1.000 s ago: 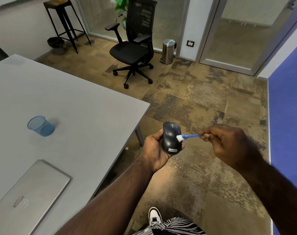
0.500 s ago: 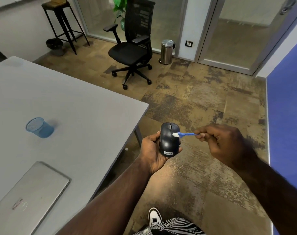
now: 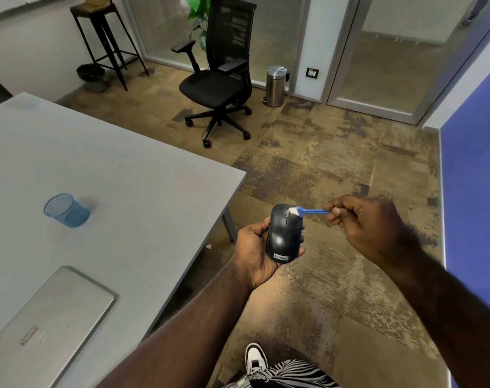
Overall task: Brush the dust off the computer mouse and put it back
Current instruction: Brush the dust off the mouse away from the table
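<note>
A black computer mouse [image 3: 283, 236] with a Lenovo label lies top-up in my left hand [image 3: 253, 249], whose fingers curl round its sides, off the right edge of the table and above the floor. My right hand [image 3: 374, 226] pinches the thin handle of a small blue brush [image 3: 308, 211]. Its white bristles touch the front of the mouse beside the scroll wheel.
The grey table [image 3: 120, 175] to the left carries a blue mesh cup [image 3: 66, 210] and a closed silver laptop [image 3: 46, 322]. Further off on the carpet are a black office chair [image 3: 218, 79], a steel bin [image 3: 276, 85] and a tall stool [image 3: 104, 37]. A blue wall [image 3: 473, 175] runs along the right.
The brush head has travelled from the mouse's right side near the middle forward to its front end by the wheel. The mouse has stayed in my left hand.
</note>
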A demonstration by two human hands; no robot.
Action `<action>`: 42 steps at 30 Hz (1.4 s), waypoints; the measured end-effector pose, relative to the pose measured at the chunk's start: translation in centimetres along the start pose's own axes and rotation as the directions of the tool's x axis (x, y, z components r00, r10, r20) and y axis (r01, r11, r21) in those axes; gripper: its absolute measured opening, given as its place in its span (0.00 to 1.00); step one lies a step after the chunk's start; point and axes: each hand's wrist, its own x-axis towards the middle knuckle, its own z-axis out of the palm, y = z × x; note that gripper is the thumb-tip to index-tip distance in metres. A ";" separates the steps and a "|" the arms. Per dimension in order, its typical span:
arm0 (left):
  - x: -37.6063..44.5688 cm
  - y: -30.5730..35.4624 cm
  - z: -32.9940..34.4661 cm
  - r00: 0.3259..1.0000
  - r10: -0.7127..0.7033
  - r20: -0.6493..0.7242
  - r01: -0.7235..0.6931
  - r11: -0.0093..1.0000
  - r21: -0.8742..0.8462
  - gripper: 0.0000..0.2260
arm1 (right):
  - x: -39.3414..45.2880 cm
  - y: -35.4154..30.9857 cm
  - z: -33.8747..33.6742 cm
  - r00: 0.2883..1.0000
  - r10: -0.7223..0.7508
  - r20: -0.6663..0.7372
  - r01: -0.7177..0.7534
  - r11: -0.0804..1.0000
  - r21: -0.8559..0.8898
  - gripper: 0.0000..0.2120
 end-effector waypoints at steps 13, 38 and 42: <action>0.1 -0.1 -0.8 0.999 0.010 -0.030 -0.009 0.999 0.032 0.21 | 0.5 -0.5 -0.4 0.989 0.088 0.115 -0.091 0.996 0.020 0.12; 0.1 0.1 -0.5 1.000 -0.020 0.013 0.020 0.999 0.047 0.22 | 0.9 -0.4 -0.3 0.998 0.062 0.025 -0.062 0.998 -0.006 0.11; 0.1 0.1 -0.8 1.000 -0.016 0.009 0.016 0.998 0.053 0.22 | 0.8 0.0 -0.9 0.998 0.052 0.027 -0.053 0.998 0.028 0.12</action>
